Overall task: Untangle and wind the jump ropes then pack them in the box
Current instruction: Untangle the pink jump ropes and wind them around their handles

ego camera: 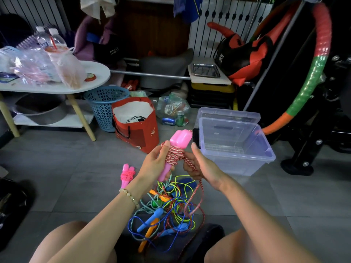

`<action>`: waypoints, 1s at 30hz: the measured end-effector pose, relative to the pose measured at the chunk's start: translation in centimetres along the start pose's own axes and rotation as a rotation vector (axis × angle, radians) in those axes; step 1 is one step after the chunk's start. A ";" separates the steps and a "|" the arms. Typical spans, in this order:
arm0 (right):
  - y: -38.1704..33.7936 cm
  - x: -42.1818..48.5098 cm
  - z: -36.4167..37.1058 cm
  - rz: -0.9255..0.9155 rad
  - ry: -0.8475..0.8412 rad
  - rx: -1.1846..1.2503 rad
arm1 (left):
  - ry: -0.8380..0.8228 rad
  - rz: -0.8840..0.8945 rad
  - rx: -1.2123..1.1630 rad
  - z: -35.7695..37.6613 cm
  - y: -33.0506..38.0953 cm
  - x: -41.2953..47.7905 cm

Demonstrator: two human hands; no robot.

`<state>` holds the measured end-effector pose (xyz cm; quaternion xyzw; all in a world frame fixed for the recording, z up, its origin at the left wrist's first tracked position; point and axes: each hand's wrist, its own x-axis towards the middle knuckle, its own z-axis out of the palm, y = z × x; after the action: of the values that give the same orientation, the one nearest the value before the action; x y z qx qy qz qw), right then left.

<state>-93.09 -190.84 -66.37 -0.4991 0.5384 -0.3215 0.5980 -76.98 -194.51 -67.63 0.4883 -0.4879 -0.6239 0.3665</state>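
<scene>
**Pink handles in hand, rope wrapped round them**

On the grey tiled floor (76, 168), far left, lies a neon-pink jump rope wound on its pink handles (126, 174). The left hand (155, 164) is raised with the forearm slanting up from lower left. Its grip is closed round a pair of pink plastic handles (179, 139), thumb pressed on the coils. Their long axis tilts, thick ends pointing up and right, towards the box. A red-and-white braided rope (174, 153) is wrapped round their middle. The right hand (201, 168), palm turned left, has a narrow grip pinching the rope's loose strand, which drops to a tangle of coloured jump ropes (167, 211) on the floor. The open clear plastic box (266, 149) stands just right.
</scene>
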 end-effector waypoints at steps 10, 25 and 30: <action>0.8 -1.2 0.2 -0.228 0.073 -0.553 | 0.110 0.160 0.512 -2.0 -0.6 1.0; 0.2 -0.7 0.4 -0.309 0.179 -0.356 | -0.452 0.338 1.329 1.8 0.7 -3.7; -1.2 -1.3 -0.5 -0.286 0.153 -0.250 | -0.473 0.424 1.051 0.6 1.1 -3.3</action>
<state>-93.67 -190.09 -64.78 -0.6148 0.5417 -0.3709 0.4371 -76.73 -191.54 -65.75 0.3445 -0.8848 -0.3047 0.0746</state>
